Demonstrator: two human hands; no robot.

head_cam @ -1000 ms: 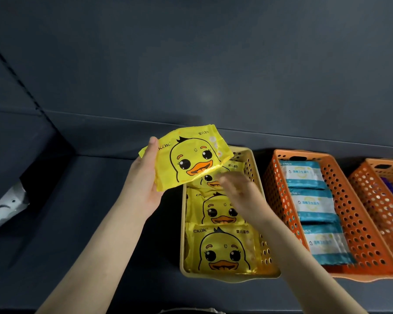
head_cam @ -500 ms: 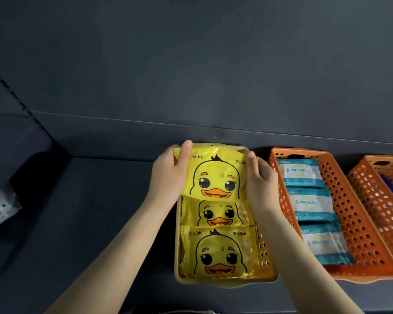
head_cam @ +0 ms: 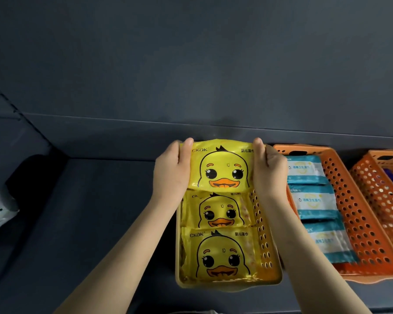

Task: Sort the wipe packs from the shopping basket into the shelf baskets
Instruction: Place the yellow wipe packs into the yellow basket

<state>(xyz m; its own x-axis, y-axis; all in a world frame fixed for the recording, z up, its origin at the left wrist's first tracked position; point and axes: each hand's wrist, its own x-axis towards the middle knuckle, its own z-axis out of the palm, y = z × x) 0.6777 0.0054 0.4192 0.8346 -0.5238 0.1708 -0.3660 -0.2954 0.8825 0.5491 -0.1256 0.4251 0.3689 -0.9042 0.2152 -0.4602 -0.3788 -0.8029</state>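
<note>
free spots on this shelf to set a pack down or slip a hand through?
Bare shelf board left of the yellow basket, out to the side wall. Crowded: the yellow basket is full of duck packs, with both hands, left hand and right hand, at the back one; the orange basket holds blue packs.

yellow duck pack [head_cam: 222, 166] – glossy crinkly film; beige basket [head_cam: 264, 236] & orange basket [head_cam: 359, 214] – smooth perforated plastic; shelf [head_cam: 100, 223] – matt.

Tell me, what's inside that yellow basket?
Three duck wipe packs show in the yellow basket: two lying flat, the rear duck pack held by both hands. Anything beneath them is covered.
</note>
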